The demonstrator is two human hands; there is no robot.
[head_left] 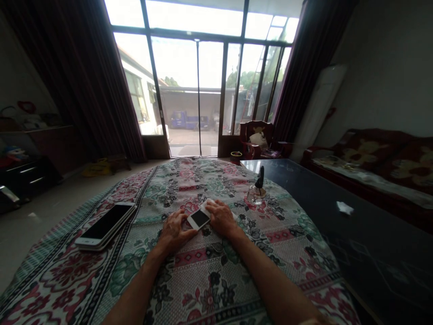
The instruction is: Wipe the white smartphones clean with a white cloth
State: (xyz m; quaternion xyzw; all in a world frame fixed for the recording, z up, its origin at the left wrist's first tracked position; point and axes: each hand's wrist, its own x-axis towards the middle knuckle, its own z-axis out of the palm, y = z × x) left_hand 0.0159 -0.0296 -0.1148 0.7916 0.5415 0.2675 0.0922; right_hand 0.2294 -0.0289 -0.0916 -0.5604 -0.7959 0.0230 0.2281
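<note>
A small white phone (199, 218) with a dark screen lies tilted on the flowered tablecloth (209, 293). Curled about its left end, my left hand (173, 231) grips it, with the thumb along the near edge. My right hand (221, 218) is closed on a white tissue (206, 205) and presses it at the phone's far right end. The fingertips hide part of the tissue. To the left, a larger white phone (106, 222) rests on top of another flat device. Beyond my right hand stands a clear spray bottle (256, 194) with a black nozzle.
On the right, a dark low table (365, 243) adjoins the cloth-covered one and carries a small white star-shaped item (344, 208). A wooden sofa (375, 158) is behind it. Glass doors (189, 104) and an armchair (259, 137) are at the back.
</note>
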